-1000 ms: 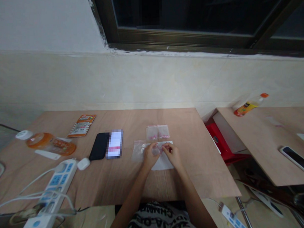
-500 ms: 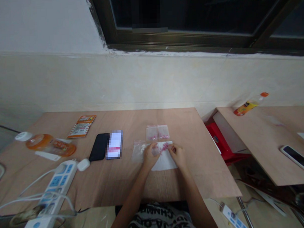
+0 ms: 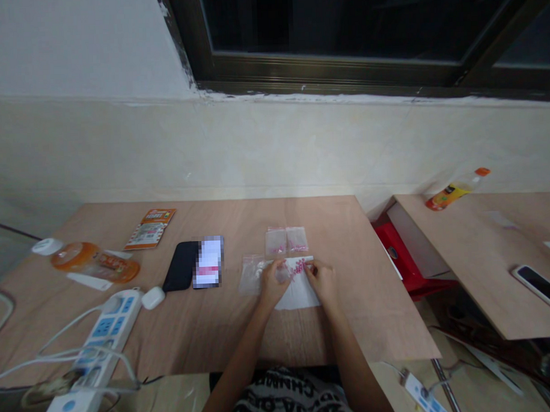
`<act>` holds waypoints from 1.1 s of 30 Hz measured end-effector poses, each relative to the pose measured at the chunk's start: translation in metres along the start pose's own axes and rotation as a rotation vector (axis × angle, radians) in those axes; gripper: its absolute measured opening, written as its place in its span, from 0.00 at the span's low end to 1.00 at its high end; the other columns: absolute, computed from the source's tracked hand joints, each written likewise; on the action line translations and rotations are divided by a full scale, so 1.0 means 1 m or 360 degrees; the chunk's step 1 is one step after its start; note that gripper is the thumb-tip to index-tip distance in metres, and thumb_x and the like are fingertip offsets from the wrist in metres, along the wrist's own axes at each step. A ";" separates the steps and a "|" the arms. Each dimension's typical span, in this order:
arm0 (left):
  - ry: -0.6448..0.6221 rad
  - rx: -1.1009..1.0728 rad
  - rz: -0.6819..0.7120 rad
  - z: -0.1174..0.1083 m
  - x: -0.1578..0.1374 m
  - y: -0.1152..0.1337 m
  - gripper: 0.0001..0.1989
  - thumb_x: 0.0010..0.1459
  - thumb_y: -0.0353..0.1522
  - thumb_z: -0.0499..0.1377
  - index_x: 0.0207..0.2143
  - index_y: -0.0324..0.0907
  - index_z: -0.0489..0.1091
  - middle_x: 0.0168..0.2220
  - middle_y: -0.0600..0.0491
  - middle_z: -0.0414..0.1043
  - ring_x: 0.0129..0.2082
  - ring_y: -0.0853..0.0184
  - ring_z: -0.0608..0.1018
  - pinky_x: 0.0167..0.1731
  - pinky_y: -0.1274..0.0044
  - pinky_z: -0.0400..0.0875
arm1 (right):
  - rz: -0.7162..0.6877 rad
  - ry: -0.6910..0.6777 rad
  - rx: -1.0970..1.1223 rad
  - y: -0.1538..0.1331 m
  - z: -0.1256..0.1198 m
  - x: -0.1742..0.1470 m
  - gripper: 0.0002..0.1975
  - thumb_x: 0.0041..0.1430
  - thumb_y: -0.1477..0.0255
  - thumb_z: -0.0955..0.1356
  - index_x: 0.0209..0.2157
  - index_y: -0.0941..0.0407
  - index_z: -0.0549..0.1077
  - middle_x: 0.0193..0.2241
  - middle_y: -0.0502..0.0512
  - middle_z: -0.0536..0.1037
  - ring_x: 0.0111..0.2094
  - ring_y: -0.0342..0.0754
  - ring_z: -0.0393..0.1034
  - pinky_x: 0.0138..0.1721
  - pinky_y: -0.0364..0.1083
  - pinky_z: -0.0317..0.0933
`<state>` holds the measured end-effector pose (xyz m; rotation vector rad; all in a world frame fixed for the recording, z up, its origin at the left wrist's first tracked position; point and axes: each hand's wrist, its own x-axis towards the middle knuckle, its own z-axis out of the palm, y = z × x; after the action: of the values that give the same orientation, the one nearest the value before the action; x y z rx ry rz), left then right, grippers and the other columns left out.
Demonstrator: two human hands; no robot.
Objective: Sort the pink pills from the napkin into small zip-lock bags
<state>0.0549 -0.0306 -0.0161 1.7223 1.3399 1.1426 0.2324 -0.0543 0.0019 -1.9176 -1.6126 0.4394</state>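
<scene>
Small pink beads lie scattered on a white sheet of paper in front of me. At the sheet's left edge my left hand is closed on a small clear plastic bag, partly hidden by the fingers. My right hand pinches at the beads' right side; whatever its fingertips hold is too small to make out. Behind the paper lie two clear bags with a little pink in them. Another clear zip bag rests flat left of my left hand.
A black phone and a lit phone lie to the left. Further left are an orange packet, an orange bottle on its side, a white charger and a cabled power strip. Another table stands right, across a gap.
The view has shifted slightly. Both hands stay over the paper in nearly the same pose, and the pink beads look a little more spread out.
</scene>
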 end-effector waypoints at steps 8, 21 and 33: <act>0.0017 0.0025 0.0006 0.001 0.000 -0.002 0.24 0.39 0.24 0.64 0.43 0.43 0.71 0.37 0.52 0.77 0.38 0.63 0.77 0.43 0.68 0.73 | 0.0057 0.0027 0.0225 -0.002 -0.003 -0.001 0.19 0.60 0.56 0.63 0.34 0.56 0.79 0.20 0.50 0.73 0.23 0.45 0.67 0.29 0.42 0.55; 0.0024 -0.0003 0.0036 0.002 -0.001 -0.004 0.22 0.43 0.25 0.61 0.44 0.42 0.71 0.39 0.51 0.77 0.39 0.64 0.77 0.43 0.70 0.73 | -0.0162 -0.0281 0.0745 -0.033 0.008 -0.009 0.15 0.60 0.60 0.65 0.35 0.56 0.77 0.25 0.52 0.75 0.24 0.44 0.65 0.27 0.42 0.58; -0.0043 0.0045 0.0057 -0.002 0.007 0.009 0.32 0.38 0.28 0.68 0.49 0.44 0.67 0.40 0.50 0.75 0.38 0.62 0.77 0.42 0.68 0.73 | -0.0298 -0.0305 0.0636 -0.029 -0.004 -0.005 0.09 0.59 0.66 0.66 0.31 0.56 0.74 0.30 0.54 0.77 0.30 0.47 0.68 0.35 0.44 0.61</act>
<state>0.0575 -0.0258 -0.0056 1.7825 1.3196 1.1209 0.2111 -0.0577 0.0228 -1.4500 -1.6559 0.8181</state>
